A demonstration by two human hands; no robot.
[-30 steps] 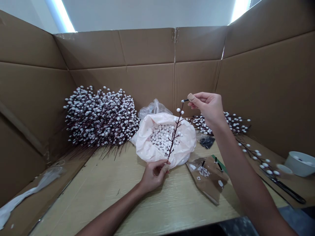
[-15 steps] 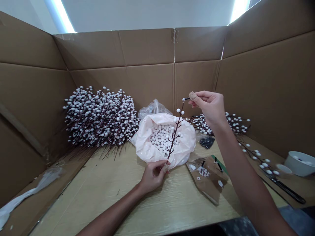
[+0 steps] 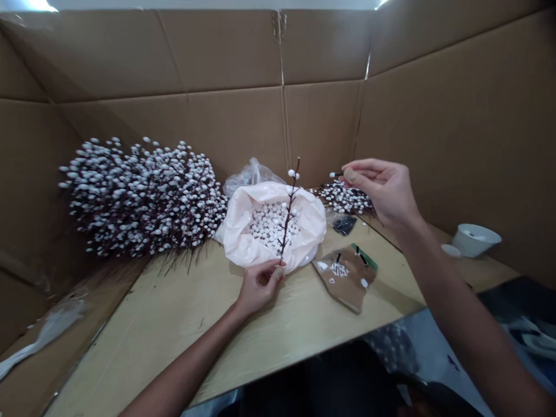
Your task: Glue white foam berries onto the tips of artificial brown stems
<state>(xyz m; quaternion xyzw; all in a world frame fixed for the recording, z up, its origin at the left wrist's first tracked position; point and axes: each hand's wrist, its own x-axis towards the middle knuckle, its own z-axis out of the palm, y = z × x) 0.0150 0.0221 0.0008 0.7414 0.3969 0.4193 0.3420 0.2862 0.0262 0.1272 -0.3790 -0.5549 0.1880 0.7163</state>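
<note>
My left hand (image 3: 262, 284) pinches the lower end of a thin dark-brown twig (image 3: 288, 214) that stands nearly upright, with a few white berries near its bare top. Behind the twig is a white plastic bag (image 3: 237, 243), its mouth spread wide around many loose white foam berries (image 3: 264, 223). My right hand (image 3: 386, 188) is raised to the right of the twig, apart from it. Thumb and fingers there pinch a short black stick (image 3: 338, 174) with a white tip pointing left. A piece of brown cardboard (image 3: 350, 292) with white smears and several short black sticks lies below that hand.
At the left lies a big heap of white-berried twigs (image 3: 143, 200); a smaller bunch (image 3: 345, 197) lies behind my right hand. A small black packet (image 3: 344, 225) and a white bowl (image 3: 475, 239) are on the right. Tall cardboard walls (image 3: 226, 124) enclose the table.
My right hand has drawn the black stick away from the twig's top, to the right. The view has tilted down and turned right. My left hand keeps its hold on the twig.
</note>
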